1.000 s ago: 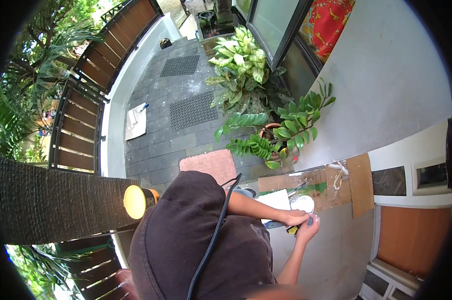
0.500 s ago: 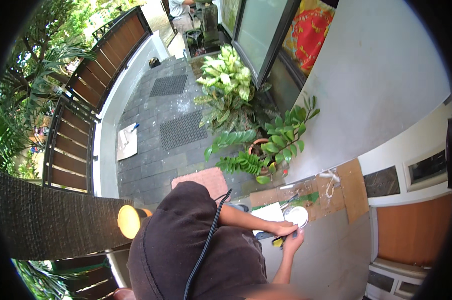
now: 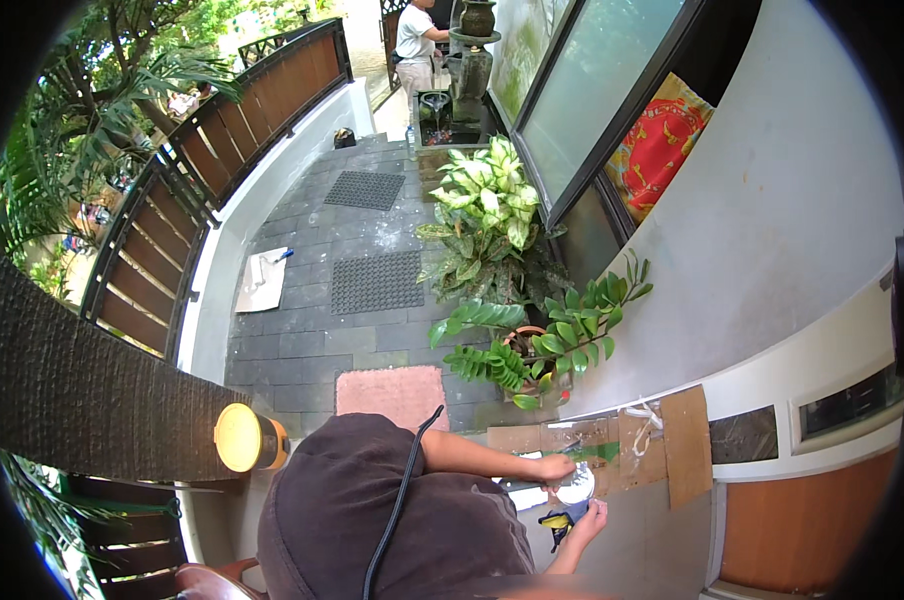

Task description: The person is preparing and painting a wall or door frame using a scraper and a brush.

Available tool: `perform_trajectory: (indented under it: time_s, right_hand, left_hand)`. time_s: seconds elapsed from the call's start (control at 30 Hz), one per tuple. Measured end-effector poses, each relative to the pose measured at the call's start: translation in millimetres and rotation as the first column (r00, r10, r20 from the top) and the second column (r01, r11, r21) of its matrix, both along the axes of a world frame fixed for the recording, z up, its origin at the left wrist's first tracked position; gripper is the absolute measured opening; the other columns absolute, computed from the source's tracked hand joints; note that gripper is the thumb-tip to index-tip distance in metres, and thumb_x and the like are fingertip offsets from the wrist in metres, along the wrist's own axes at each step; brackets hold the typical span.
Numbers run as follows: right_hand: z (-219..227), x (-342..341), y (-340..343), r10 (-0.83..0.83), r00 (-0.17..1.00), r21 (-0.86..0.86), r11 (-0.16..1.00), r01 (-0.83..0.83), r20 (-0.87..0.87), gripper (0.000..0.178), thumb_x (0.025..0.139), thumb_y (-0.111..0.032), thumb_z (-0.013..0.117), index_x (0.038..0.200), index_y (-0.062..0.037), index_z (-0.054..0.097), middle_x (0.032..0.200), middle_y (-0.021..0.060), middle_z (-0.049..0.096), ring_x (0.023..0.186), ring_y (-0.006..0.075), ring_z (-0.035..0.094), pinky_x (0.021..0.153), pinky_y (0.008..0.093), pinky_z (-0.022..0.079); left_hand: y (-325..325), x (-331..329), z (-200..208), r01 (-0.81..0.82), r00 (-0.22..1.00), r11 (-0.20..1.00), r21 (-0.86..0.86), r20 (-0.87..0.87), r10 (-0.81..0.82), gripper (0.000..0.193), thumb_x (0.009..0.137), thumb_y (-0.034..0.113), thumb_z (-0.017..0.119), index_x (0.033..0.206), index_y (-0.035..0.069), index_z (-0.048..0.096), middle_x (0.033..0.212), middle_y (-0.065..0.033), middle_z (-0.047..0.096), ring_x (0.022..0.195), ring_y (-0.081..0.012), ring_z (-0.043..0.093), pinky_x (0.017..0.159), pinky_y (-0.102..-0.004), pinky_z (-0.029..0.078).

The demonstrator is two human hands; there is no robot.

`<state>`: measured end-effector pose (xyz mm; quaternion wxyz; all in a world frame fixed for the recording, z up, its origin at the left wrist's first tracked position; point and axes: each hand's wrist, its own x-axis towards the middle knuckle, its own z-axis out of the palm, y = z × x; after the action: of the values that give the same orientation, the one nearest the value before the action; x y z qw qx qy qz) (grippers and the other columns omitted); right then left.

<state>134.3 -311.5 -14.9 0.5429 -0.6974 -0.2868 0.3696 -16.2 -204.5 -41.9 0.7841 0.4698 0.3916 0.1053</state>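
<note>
My left hand (image 3: pixel 555 468) is closed around a slim dark grey bar-like tool (image 3: pixel 520 486), whose exact kind I cannot make out. It is beside a round tub of white paste (image 3: pixel 576 490), partly hidden by the fingers. To the lower right, my right hand (image 3: pixel 594 517) pinches a limp grey-blue, yellow and black item (image 3: pixel 564 520), perhaps a cloth or glove; its kind is unclear. A white sheet or board (image 3: pixel 528 497) lies under the left hand and tool, mostly covered.
Stained cardboard (image 3: pixel 687 450) lines the wall base. Potted plants (image 3: pixel 532 345) stand ahead; a pink mat (image 3: pixel 392 392) lies left of them. A yellow-lidded bucket (image 3: pixel 238 438) stands left by a dark pillar. A paint roller on a sheet (image 3: pixel 262 278) lies farther off. A person (image 3: pixel 415 45) stands far back.
My hands, close together before over the tub, have moved apart. The right hand is now lower with the grey and yellow item showing more. The view has shifted, revealing more of the background.
</note>
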Motion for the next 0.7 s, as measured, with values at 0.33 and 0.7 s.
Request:
perform_trajectory:
  time_s: [0.33,0.7]
  right_hand:
    - [-10,-7,-42,-0.007,0.999,-0.134,0.991,0.001,-0.05,0.016,0.089,-0.011,0.049,0.074,-0.0042,0.048,0.072,-0.0012,0.046,0.064,0.009,0.043,0.058,0.0251,0.038]
    - [-20,-18,-78,-0.141,0.976,-0.108,0.986,0.124,-0.168,0.012,0.087,-0.012,0.05,0.081,-0.0021,0.052,0.079,0.002,0.052,0.072,0.0127,0.049,0.066,0.0275,0.042]
  left_hand:
    - [-11,-23,29,-0.026,0.994,0.997,0.078,-0.102,0.034,0.063,0.095,0.049,0.031,0.067,0.0,0.059,0.047,-0.0058,0.053,0.034,-0.0137,0.05,0.033,-0.0266,0.042]
    - [-29,-13,19,-0.177,0.979,0.975,-0.134,0.074,0.188,0.037,0.095,0.033,0.032,0.096,0.003,0.053,0.059,-0.0068,0.055,0.039,-0.0139,0.052,0.034,-0.0274,0.045]
